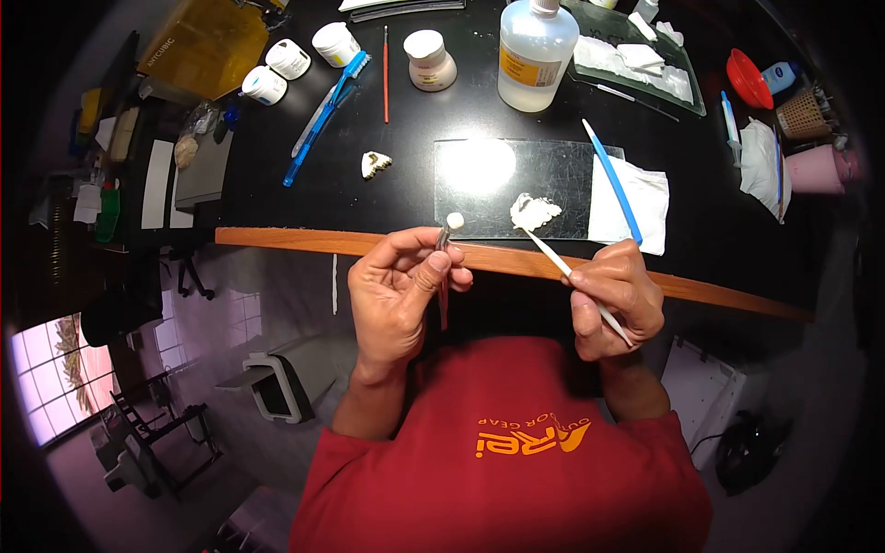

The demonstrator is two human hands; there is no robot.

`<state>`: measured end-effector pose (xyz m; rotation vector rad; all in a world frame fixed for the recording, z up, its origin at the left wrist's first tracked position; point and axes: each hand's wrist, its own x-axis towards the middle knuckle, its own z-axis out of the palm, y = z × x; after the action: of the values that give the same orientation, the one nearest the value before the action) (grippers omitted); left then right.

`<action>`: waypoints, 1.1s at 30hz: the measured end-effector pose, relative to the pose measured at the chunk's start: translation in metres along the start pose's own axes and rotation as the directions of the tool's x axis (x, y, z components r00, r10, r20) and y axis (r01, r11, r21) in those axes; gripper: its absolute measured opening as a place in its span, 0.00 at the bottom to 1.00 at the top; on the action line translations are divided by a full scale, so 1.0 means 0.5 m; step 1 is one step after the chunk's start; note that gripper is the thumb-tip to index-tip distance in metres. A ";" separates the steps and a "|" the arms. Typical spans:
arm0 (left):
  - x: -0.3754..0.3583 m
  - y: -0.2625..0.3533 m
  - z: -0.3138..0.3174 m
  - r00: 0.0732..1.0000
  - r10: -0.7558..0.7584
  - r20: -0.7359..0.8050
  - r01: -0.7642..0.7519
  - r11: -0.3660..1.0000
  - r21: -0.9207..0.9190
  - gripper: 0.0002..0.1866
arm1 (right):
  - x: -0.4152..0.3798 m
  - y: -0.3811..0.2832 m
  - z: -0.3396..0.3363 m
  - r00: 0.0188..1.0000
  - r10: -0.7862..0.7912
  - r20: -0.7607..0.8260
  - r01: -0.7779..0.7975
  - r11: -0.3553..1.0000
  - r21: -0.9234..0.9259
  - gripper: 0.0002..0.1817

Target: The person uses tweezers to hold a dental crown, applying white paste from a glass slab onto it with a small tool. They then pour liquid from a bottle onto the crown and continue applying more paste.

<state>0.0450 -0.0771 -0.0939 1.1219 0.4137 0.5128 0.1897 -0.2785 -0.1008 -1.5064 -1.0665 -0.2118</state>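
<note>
My left hand [403,288] is closed around a slim metal-tipped holder [443,238], whose exact kind I cannot make out. At its tip sits a small white tooth-like piece [455,221]. My right hand [616,300] pinches a thin white-handled tool [557,262] like a pen. The narrow end of this tool points at a mound of white paste [535,212], touching or very near its lower edge. The paste lies on a glass slab [475,198] near the table's front edge. Beside the slab, a blue-handled tool [612,180] rests across a folded white tissue [650,195].
On the black table [406,198] lie a cream-coloured fragment [375,165], a blue toothbrush [323,120] and a red brush [386,78]. Behind stand several white jars [336,44], a pinkish jar [430,63] and a large bottle [536,60]. A wooden edge [304,240] borders the front.
</note>
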 end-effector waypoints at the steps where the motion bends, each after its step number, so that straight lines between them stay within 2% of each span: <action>1: 0.000 -0.001 -0.001 1.000 -0.025 0.014 0.026 0.996 -0.082 0.12 | 0.000 0.000 0.000 1.000 -0.004 0.003 0.004 1.000 -0.003 0.13; 3: 0.000 -0.003 -0.005 0.996 -0.071 0.049 0.081 0.966 -0.247 0.13 | 0.003 0.001 0.001 1.000 -0.019 0.010 0.019 1.000 -0.014 0.13; 9: -0.003 -0.001 0.004 0.980 -0.186 0.076 0.201 0.889 -0.411 0.13 | 0.006 0.005 0.003 0.999 -0.047 0.020 0.048 0.998 -0.034 0.15; 12: -0.001 0.004 0.000 0.965 -0.221 0.138 0.261 0.839 -0.477 0.13 | 0.005 0.005 0.003 0.999 -0.046 0.021 0.047 0.998 -0.036 0.14; 14: -0.005 -0.001 0.003 0.995 -0.088 0.048 0.095 0.982 -0.164 0.12 | 0.006 0.005 0.003 0.998 -0.053 0.020 0.053 0.998 -0.030 0.14; 15: -0.009 -0.004 0.004 1.000 -0.013 0.023 0.013 1.000 0.007 0.11 | 0.005 0.004 0.001 0.999 -0.046 0.020 0.046 0.999 -0.027 0.14; 16: -0.011 -0.005 0.007 0.999 0.052 0.004 -0.053 0.995 0.085 0.10 | 0.005 0.003 -0.001 0.999 -0.040 0.020 0.040 0.999 -0.025 0.14; 19: -0.017 -0.010 0.000 0.993 0.115 -0.010 -0.111 0.976 0.186 0.10 | 0.006 0.002 -0.004 0.999 -0.035 0.019 0.035 0.999 -0.012 0.14; 23: -0.022 -0.027 -0.012 0.989 0.144 0.006 -0.144 0.985 0.097 0.09 | 0.008 0.000 -0.004 0.999 -0.033 0.016 0.032 0.999 0.016 0.12; 26: -0.026 -0.043 -0.019 0.986 0.164 0.017 -0.165 0.985 0.042 0.08 | 0.012 -0.002 0.000 0.998 -0.064 0.024 0.063 0.997 0.037 0.05; 30: -0.028 -0.062 -0.025 0.976 0.217 0.028 -0.218 0.976 0.014 0.08 | 0.015 0.003 0.014 0.992 -0.123 0.020 0.120 0.988 0.098 0.12; 33: -0.028 -0.067 -0.030 0.972 0.232 0.044 -0.234 0.970 0.060 0.08 | 0.012 0.007 0.023 0.992 -0.122 0.025 0.117 0.981 0.156 0.12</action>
<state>0.0314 -0.0854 -0.1296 1.2483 0.2686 0.6879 0.1905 -0.2652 -0.1024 -1.3133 -1.1761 -0.1831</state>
